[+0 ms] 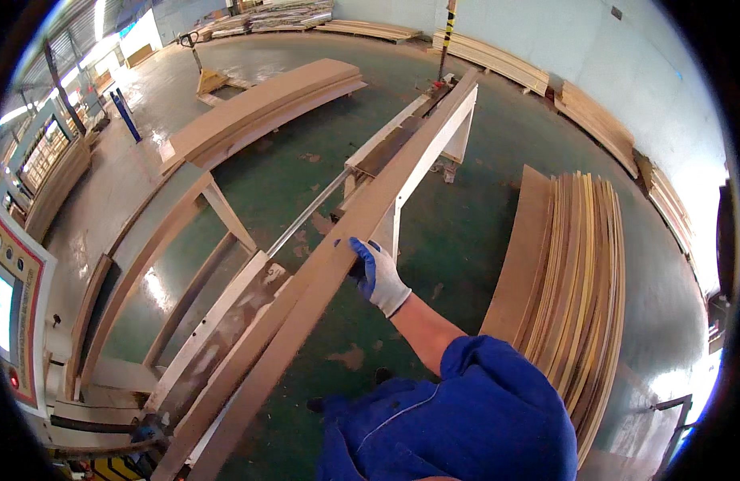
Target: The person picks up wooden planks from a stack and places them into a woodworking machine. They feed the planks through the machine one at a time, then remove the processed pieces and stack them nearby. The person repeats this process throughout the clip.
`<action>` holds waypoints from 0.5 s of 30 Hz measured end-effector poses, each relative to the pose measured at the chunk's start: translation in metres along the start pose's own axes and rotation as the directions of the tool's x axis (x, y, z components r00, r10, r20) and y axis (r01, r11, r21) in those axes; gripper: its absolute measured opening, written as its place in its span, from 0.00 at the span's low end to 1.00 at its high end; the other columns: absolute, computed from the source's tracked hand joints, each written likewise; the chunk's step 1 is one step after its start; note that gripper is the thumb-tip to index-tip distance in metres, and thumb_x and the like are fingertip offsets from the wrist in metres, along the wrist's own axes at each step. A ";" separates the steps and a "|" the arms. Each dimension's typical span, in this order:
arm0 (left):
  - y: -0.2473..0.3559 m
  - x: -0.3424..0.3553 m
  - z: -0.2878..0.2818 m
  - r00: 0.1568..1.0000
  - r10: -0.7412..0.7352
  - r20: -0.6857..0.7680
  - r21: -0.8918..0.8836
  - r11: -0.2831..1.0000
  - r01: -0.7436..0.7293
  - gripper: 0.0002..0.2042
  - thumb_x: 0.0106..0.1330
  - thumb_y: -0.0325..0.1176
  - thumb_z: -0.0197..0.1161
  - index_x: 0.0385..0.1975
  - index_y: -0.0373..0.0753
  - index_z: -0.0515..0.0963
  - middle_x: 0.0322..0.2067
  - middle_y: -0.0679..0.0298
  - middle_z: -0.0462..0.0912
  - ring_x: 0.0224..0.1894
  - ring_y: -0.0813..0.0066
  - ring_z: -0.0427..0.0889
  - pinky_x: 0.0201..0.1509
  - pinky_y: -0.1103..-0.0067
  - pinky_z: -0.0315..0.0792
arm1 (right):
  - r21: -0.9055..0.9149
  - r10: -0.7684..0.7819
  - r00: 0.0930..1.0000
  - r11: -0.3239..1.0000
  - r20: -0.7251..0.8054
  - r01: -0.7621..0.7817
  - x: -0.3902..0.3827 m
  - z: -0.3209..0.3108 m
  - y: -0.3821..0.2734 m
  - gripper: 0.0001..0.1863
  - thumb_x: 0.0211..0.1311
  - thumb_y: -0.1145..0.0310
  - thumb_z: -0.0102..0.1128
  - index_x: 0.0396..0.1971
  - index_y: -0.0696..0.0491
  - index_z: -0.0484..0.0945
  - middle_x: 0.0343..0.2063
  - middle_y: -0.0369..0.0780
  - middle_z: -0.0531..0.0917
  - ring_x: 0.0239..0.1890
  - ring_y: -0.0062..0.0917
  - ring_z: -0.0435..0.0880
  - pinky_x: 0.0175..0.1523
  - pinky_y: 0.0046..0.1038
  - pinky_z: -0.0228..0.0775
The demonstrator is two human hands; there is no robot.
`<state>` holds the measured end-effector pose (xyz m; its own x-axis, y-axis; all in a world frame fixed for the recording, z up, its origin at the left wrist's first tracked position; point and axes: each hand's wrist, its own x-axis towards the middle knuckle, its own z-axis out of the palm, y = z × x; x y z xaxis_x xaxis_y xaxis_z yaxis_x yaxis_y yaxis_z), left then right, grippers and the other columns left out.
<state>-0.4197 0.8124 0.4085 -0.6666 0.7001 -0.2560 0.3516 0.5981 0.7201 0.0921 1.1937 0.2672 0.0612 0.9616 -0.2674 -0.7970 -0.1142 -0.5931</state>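
Observation:
My right hand (378,276), in a white glove with blue-coated fingers, is closed on the near edge of a long brown board (354,232). Its fingertips rest on the board's upper face, and some fingers are hidden behind the edge. The board runs from the lower left to the far upper middle, along a narrow machine bed (233,321) with a white frame. Close beside it at the lower left lies a second brown strip (233,377). My left hand does not show.
A curved stack of thin boards (570,272) stands to my right. Beyond the bed on the left lies another board stack (266,104). A control panel (17,305) with a lit screen is at the left edge. A pallet jack (197,60) stands farther off.

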 end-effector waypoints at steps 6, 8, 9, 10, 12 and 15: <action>-0.024 0.043 -0.018 0.993 -0.003 -0.121 -0.113 0.994 -0.010 0.16 0.75 0.36 0.62 0.59 0.39 0.80 0.48 0.60 0.86 0.46 0.67 0.85 0.51 0.68 0.80 | -0.026 -0.021 0.999 0.999 -0.051 0.020 0.035 0.035 0.044 0.14 0.72 0.65 0.67 0.52 0.53 0.80 0.43 0.40 0.86 0.43 0.31 0.87 0.50 0.35 0.81; -0.053 0.048 -0.036 0.975 -0.033 -0.221 -0.209 0.978 -0.015 0.15 0.75 0.36 0.63 0.58 0.39 0.81 0.48 0.60 0.86 0.47 0.67 0.85 0.50 0.69 0.80 | -0.077 -0.014 0.999 0.997 -0.049 0.011 0.064 0.035 0.080 0.14 0.70 0.64 0.68 0.51 0.53 0.80 0.42 0.39 0.86 0.41 0.32 0.86 0.48 0.35 0.80; -0.077 0.037 -0.053 0.951 -0.071 -0.302 -0.277 0.961 -0.017 0.15 0.75 0.36 0.63 0.57 0.39 0.81 0.48 0.61 0.86 0.47 0.68 0.85 0.50 0.69 0.80 | -0.166 0.072 0.997 0.984 0.011 -0.069 0.070 0.037 0.093 0.12 0.71 0.62 0.64 0.48 0.51 0.81 0.43 0.39 0.85 0.46 0.32 0.84 0.56 0.36 0.79; -0.077 0.046 -0.044 0.938 -0.088 -0.335 -0.330 0.943 -0.029 0.15 0.75 0.36 0.63 0.57 0.39 0.81 0.48 0.61 0.86 0.47 0.68 0.84 0.50 0.69 0.80 | -0.207 0.146 0.984 0.971 0.101 -0.123 0.075 0.048 0.102 0.11 0.69 0.62 0.64 0.47 0.50 0.82 0.41 0.38 0.84 0.44 0.32 0.83 0.53 0.35 0.78; -0.088 0.059 -0.031 0.901 -0.144 -0.410 -0.453 0.889 -0.064 0.14 0.75 0.36 0.63 0.56 0.39 0.82 0.47 0.62 0.86 0.47 0.68 0.84 0.50 0.69 0.80 | -0.400 -0.001 0.998 0.916 0.058 0.025 0.070 0.043 0.098 0.14 0.69 0.62 0.65 0.51 0.50 0.78 0.47 0.40 0.81 0.50 0.34 0.79 0.56 0.37 0.75; -0.119 0.096 0.002 0.803 -0.324 -0.500 -0.728 0.660 -0.187 0.13 0.75 0.36 0.63 0.55 0.39 0.83 0.47 0.62 0.86 0.47 0.69 0.84 0.50 0.69 0.80 | -0.848 -0.558 0.728 0.077 0.399 0.524 0.074 0.041 0.052 0.30 0.72 0.62 0.66 0.68 0.57 0.68 0.65 0.50 0.74 0.68 0.41 0.71 0.72 0.43 0.66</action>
<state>-0.5241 0.8096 0.2968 -0.9779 0.1734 -0.1164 -0.1217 -0.0200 0.9924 0.0304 1.2696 0.2475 0.2498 0.8630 0.4392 0.4800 0.2835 -0.8302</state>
